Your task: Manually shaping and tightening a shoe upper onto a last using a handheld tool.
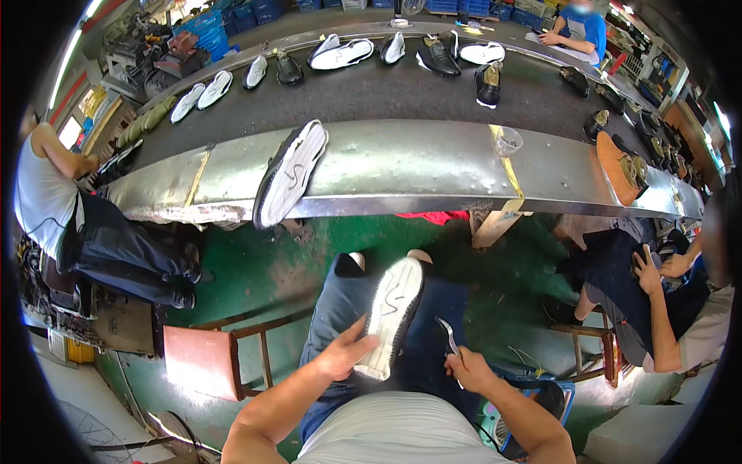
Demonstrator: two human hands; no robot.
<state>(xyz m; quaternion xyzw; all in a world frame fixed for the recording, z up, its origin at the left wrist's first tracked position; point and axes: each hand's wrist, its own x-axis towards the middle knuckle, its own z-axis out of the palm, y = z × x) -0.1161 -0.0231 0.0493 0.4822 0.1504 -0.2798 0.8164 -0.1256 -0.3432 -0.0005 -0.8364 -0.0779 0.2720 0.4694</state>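
Note:
My left hand (342, 353) is closed on a shoe (394, 313) with its white sole turned up and a dark edge along its right side. The shoe is over my lap, toe end pointing away from me. To its right, my right hand (473, 372) grips a slim curved metal hand tool (448, 337). Its pointed tip is up and apart from the shoe. The tool's exact kind is unclear. Another shoe (295, 172), dark with a white sole, leans sole outward on the metal edge of the bench ahead.
A dark conveyor belt (348, 102) carries several shoes behind a metal ledge (410, 162). A small clear cup (507, 141) stands on the ledge. Stools (202, 362) and seated people (54, 185) flank me; another person (578, 35) is across. A blue crate (570, 398) sits at my right.

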